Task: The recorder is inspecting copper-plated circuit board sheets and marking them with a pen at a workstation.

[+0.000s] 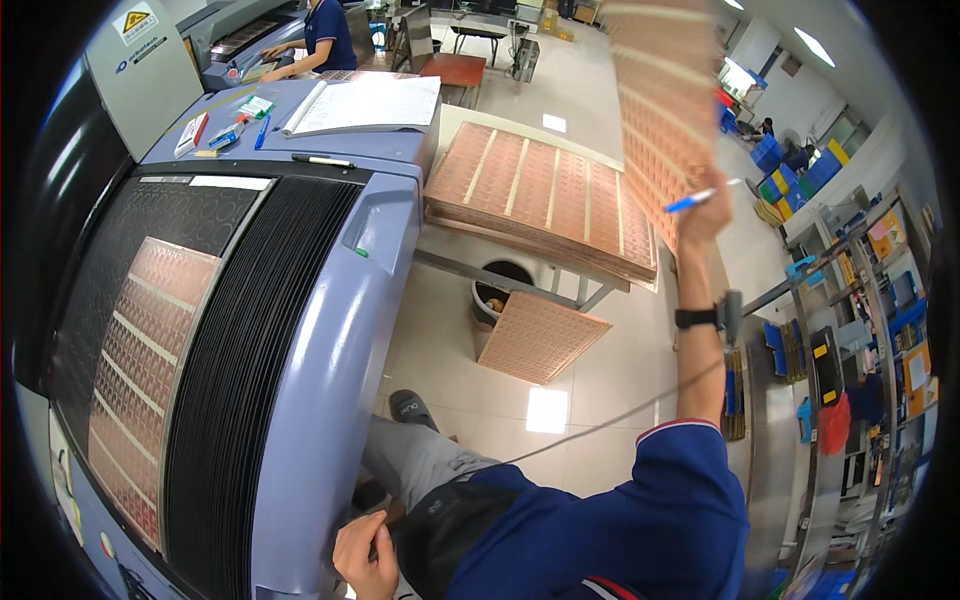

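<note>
My right hand (708, 212), at the end of an outstretched arm, grips a copper-coloured circuit board panel (665, 100) by its lower edge. The panel stands upright and is smeared by motion. A blue-and-white pen (690, 200) is held in the same hand. Left of it, a stack of similar panels (540, 195) with pale stripes lies on a metal-framed table. Down by my body, my left hand (365, 555) is loosely curled beside the machine, with nothing visible in it. Another striped panel (150, 370) rests on the dark bed of the machine (335, 400).
One panel (545, 335) leans under the table by a round bin (500, 285). An open notebook (365, 103) and a black marker (322, 160) lie on the machine. A cable (620, 415) crosses near my body. Shelving (860, 280) lines the right; a co-worker (325, 35) is far left.
</note>
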Demonstrator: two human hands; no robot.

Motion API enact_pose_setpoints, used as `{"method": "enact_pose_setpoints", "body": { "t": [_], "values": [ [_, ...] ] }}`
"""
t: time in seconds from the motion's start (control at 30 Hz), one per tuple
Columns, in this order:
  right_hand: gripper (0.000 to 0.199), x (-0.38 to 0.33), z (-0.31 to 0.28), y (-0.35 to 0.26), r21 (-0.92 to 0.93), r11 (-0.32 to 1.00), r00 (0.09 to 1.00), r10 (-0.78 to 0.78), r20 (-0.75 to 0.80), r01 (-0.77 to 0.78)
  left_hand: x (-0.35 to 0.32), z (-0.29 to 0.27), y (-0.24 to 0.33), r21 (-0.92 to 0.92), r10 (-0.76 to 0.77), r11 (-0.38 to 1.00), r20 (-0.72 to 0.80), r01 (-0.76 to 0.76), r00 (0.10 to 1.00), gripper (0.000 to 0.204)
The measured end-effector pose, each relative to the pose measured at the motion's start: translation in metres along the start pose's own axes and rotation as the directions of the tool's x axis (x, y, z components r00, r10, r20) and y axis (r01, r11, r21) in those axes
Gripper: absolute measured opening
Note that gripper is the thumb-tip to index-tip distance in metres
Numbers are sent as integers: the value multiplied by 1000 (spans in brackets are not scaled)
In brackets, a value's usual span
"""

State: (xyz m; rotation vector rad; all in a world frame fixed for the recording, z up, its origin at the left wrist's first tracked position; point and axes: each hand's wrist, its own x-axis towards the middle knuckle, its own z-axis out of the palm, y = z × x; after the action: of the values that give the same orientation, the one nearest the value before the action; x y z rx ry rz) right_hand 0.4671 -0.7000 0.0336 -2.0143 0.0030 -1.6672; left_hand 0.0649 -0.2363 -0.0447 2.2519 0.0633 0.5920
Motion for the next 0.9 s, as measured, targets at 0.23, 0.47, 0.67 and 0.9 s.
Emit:
{"method": "enact_pose_setpoints", "body": {
  "t": [0.23, 0.47, 0.67, 0.9],
  "values": [
    [23, -12, -94, -90, 683, 572, 876, 428, 224, -454, 24, -10, 21, -57, 8, 998, -9, -8, 1000, 16],
    [24, -71, -93, -146, 548, 84, 476, 615, 629, -832, 39, -14, 37, -196, -41, 980, -93, 22, 995, 32],
    [28, -102, -65, -172, 482, 76, 477, 346, 808, -873, 86, -16, 51, -343, -173, 938, -316, 58, 933, 85],
    [36, -113, -61, -187, 518, 320, 564, 67, 823, -794, 113, -7, 41, -823, -441, 562, -211, 85, 873, 42]
  ]
}}
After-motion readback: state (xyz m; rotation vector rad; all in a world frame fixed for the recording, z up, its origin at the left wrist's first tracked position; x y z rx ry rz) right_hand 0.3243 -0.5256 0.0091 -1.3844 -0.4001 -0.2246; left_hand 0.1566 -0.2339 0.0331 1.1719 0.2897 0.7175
